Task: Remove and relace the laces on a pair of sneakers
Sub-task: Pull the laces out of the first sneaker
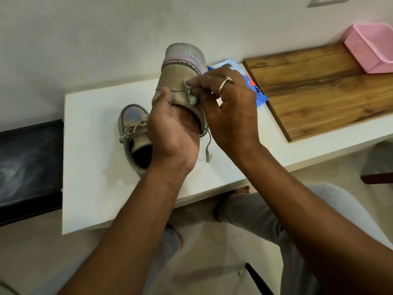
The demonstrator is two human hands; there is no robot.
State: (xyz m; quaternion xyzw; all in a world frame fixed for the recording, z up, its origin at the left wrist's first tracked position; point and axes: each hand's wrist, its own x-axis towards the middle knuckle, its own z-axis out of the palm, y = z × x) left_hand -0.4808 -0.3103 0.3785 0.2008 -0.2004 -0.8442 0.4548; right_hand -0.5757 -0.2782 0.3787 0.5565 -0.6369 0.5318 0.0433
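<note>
So the left hand [170,124] is wrapped round the heel end of the raised sneaker [180,69], held up above the white table [89,167], and the right hand [229,107] is pinching a bit of lace [190,93] by the eyelets. Imo hold that shoe steady and ease the lace out one hole at a time, no yanking. The other sneaker [133,128] sits laced on the table, just to the left.

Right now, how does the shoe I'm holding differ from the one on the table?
The held shoe is lifted, gripped by the left hand; the table shoe lies untouched on the table. The right hand pinches the held shoe's lace; the table shoe's lace lies loose. Both are tan.
</note>
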